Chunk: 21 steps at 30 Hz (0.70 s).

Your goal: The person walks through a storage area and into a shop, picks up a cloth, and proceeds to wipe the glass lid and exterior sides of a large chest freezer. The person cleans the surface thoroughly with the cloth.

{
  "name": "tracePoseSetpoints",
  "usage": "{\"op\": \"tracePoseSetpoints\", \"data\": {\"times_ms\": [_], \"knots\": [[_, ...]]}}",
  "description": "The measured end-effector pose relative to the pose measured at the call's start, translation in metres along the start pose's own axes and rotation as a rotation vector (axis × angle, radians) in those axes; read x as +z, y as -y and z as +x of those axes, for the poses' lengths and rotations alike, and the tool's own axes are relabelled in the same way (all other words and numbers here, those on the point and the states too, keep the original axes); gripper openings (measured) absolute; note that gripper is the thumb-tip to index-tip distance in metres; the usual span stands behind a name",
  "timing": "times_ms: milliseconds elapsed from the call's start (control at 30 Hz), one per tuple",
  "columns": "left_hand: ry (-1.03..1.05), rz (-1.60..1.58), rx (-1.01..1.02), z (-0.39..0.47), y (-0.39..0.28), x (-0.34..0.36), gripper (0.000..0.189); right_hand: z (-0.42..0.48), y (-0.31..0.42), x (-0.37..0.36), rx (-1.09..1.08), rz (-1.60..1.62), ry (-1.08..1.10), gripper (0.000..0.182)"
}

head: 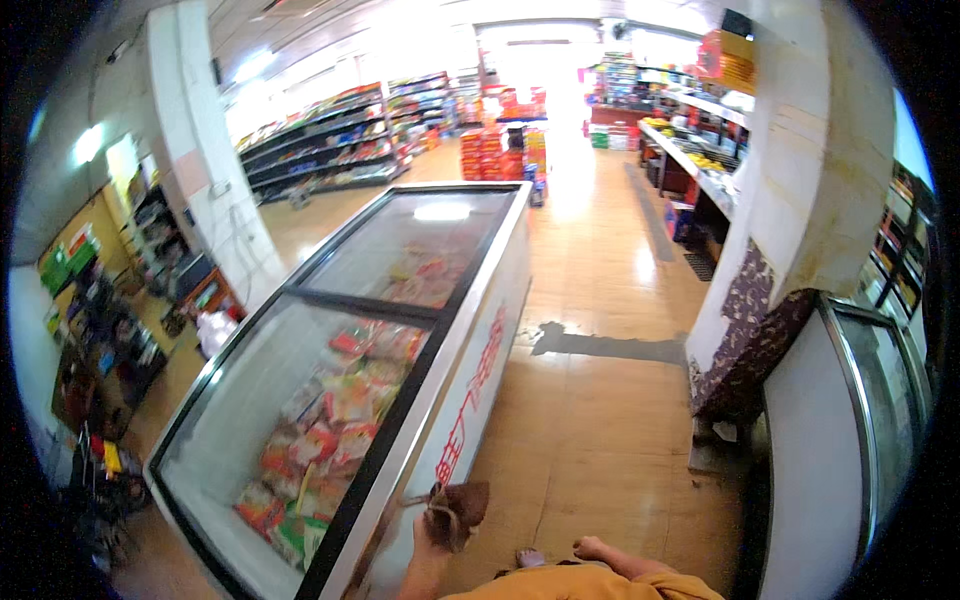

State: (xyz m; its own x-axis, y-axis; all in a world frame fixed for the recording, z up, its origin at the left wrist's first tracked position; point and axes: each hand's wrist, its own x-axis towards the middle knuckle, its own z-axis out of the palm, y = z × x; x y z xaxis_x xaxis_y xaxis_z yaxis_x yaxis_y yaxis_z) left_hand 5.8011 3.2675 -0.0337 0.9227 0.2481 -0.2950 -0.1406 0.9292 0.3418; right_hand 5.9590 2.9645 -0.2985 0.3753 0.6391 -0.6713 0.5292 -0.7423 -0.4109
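My left hand (429,534) is low in the view, at the near right side of a glass-topped chest freezer (487,379). It grips a crumpled brown cloth (466,504), which hangs in front of the white side panel with red writing. Under the sliding glass lid (217,420) lie several bagged frozen foods (330,427). My right hand (591,548) hangs over the floor in front of my orange shirt (562,583). Its fingers look curled in, and nothing shows in them.
A white pillar (795,150) with peeling patterned covering and a second freezer (817,450) stand on the right. Between the freezers runs a wood-look floor aisle (592,412). Ahead are stacked red boxes (481,154), stocked shelves (322,139) and a produce counter (694,169). Another pillar (214,165) rises left.
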Motion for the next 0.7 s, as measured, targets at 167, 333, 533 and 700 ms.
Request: {"op": "tracePoseSetpoints", "data": {"times_ms": [167,333,533,700], "knots": [[0.012,0.102,0.099,0.015,0.016,-0.016,0.051,-0.022,-0.016,-0.016,0.207,0.020,0.040,0.035],[0.157,-0.263,-0.214,0.015,0.010,0.049,0.060,-0.039,-0.059,0.026,0.344,0.181,-0.163,0.029],[0.186,0.201,-0.129,0.017,0.024,0.027,0.055,-0.024,-0.092,0.129,0.421,0.289,-0.123,0.040],[0.266,0.869,0.025,0.011,0.033,0.018,0.052,-0.059,-0.066,0.215,0.313,0.303,-0.124,0.041]]}}
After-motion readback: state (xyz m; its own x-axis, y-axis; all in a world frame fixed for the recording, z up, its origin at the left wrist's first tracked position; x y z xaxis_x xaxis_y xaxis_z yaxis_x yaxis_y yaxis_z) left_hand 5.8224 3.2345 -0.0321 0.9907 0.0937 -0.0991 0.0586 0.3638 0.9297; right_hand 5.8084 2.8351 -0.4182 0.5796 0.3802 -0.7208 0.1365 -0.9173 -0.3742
